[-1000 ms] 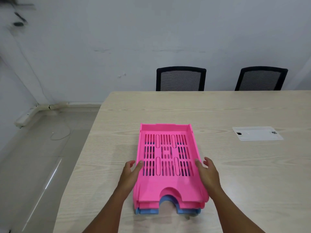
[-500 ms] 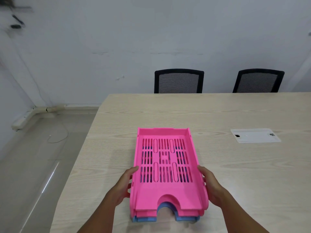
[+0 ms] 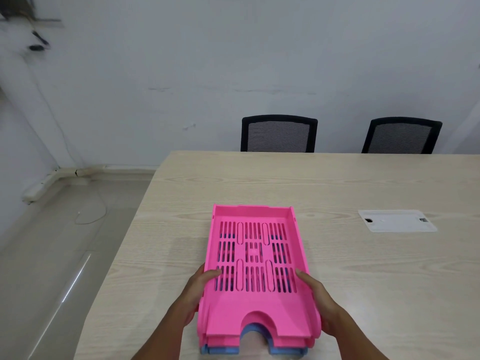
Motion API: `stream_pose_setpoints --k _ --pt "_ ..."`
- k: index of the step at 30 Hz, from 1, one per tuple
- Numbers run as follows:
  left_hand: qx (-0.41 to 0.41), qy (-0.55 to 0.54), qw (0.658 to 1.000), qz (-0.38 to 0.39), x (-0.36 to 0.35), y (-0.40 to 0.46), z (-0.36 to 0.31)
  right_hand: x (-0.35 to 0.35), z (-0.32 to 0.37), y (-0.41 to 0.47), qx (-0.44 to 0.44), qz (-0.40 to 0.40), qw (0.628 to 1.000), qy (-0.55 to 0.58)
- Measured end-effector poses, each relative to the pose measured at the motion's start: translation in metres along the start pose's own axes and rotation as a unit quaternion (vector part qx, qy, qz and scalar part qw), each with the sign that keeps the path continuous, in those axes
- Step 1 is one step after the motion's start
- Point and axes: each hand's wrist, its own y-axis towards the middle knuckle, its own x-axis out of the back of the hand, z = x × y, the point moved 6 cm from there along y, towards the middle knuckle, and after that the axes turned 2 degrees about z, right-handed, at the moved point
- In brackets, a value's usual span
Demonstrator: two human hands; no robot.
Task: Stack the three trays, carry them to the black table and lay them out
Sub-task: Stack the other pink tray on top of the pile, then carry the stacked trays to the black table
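Note:
Three slotted trays sit nested in one stack on the light wooden table [image 3: 363,281]: a pink tray [image 3: 255,258] on top, a second pink tray [image 3: 223,342] under it, and a blue tray [image 3: 226,357] at the bottom, showing only at the near edge. My left hand [image 3: 197,289] clasps the stack's left side, thumb over the top rim. On the opposite side my right hand [image 3: 318,300] grips it the same way. The stack's near end is lifted a little off the table.
A white cable-port cover [image 3: 397,220] is set into the table to the right. Two black mesh chairs [image 3: 279,133] [image 3: 401,136] stand behind the far edge. The table's left edge drops to grey floor [image 3: 52,255] with a loose cable. No black table is in view.
Both hands have slid from resting beside the stack to gripping its sides, thumbs over the rim. The stack has come toward me slightly.

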Motion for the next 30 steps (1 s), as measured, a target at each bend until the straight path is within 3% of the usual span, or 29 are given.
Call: stream_pose_setpoints --k 8,15,21,30 --pt "-0.007 -0.013 0.998 -0.056 0.017 -0.034 0.013 -0.011 -0.009 0.01 0.003 0.03 0.999 -0.034" --pt "-0.039 -0.075 0.985 -0.153 0.062 -0.104 0.035 -0.073 -0.017 0.019 -0.004 0.109 0.992 -0.072" --pt "-0.064 -0.125 0.961 -0.24 0.121 -0.173 0.053 -0.162 -0.024 0.025 -0.044 0.189 0.976 -0.095" --pt "-0.11 -0.247 0.904 -0.331 0.251 -0.296 0.087 -0.362 -0.076 0.023 -0.093 0.302 0.941 -0.119"
